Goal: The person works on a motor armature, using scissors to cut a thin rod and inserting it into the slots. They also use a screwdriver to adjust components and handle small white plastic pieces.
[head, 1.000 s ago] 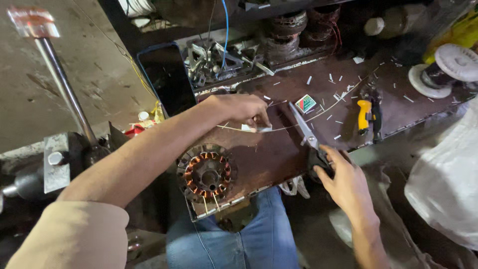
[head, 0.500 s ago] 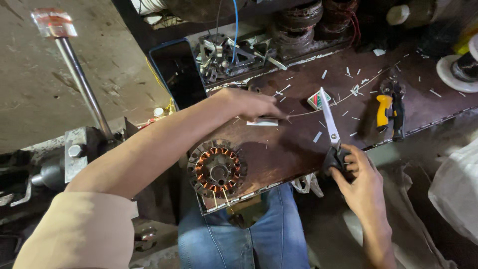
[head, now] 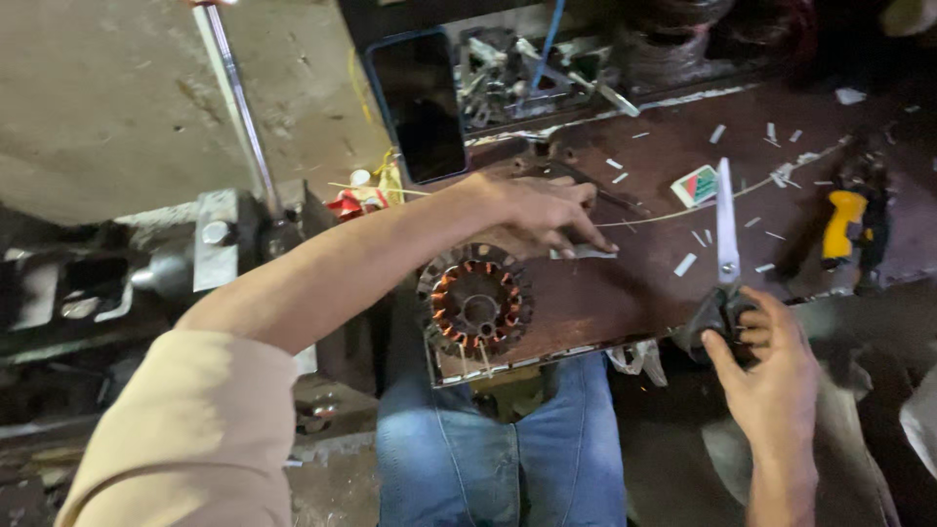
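My left hand [head: 532, 210] reaches over a brown board [head: 625, 293] and pinches a thin white strip [head: 586, 252] lying on it. My right hand [head: 771, 366] grips the black handles of a pair of scissors [head: 725, 234], blades together and pointing away from me, off to the right of the strip. A round stator with copper windings [head: 476, 304] sits on the board's near left corner, just below my left wrist. Several short white strip cuttings are scattered over the board.
A dark phone [head: 422, 102] leans at the back left. A small green-and-red box [head: 695, 183] and a yellow-handled tool [head: 841, 226] lie at the right. A tray of metal parts [head: 527, 73] stands behind. A metal rod [head: 234, 98] rises at left. My jeans-clad legs [head: 498, 449] are under the board.
My right hand drew the scissors back from the strip toward the right and turned the blades upright. My left hand stayed on the white strip, and the view shifted.
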